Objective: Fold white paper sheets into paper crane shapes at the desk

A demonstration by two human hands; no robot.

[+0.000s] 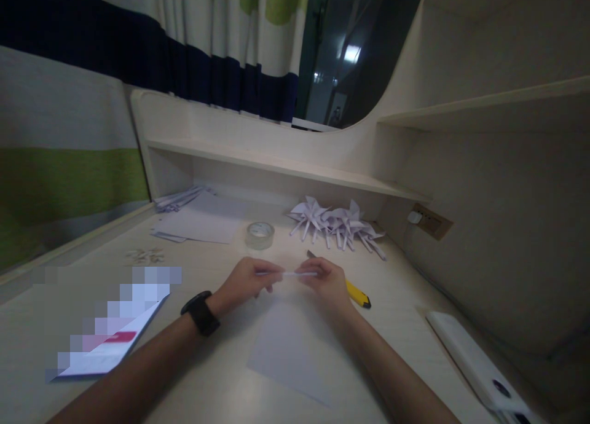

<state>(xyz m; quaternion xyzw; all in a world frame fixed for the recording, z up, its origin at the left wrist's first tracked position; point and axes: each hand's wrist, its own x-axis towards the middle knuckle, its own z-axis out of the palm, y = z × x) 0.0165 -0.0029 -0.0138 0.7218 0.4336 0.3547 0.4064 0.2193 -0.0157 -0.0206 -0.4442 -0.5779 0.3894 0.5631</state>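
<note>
My left hand [251, 279] and my right hand [322, 279] are both closed in a pinch on the two ends of a thin rolled strip of white paper [289, 273], held level just above the desk. A black watch [201, 313] is on my left wrist. A white sheet of paper [288, 353] lies flat on the desk under and in front of my hands. A yellow utility knife [357, 295] lies just behind my right hand, partly hidden by it.
A roll of clear tape [260, 235] stands behind my hands. Several folded paper pinwheels [338, 224] are heaped at the back right. Loose sheets [198, 224] lie back left, a booklet [108, 344] at left, a white device [474, 362] at right.
</note>
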